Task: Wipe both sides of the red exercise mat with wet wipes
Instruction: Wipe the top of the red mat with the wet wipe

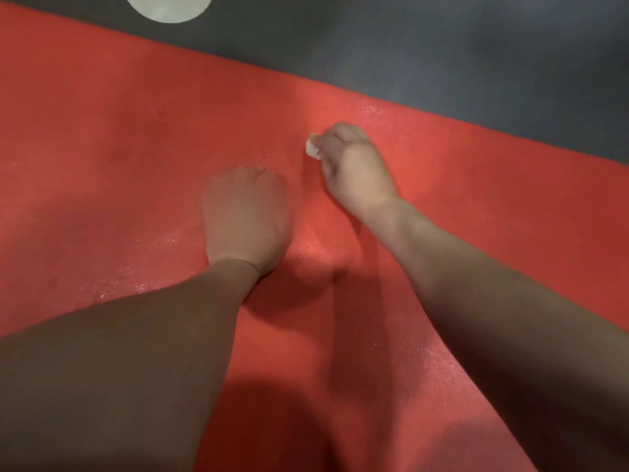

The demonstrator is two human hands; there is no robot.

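Your right hand (354,165) curls its fingers around a small white crumpled wet wipe (312,149) and holds it down on the flat red exercise mat (119,131), near the mat's far edge. Your left hand (246,216) rests on the mat just beside it and nearer to you, with the fingers curled under and nothing visible in them. The mat lies on a dark grey floor (476,46). A pale round object (168,6) lies at the far left.

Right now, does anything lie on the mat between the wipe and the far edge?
Nothing visible does. The right hand holds the wipe on the red mat; the left hand rests nearer, off that path.
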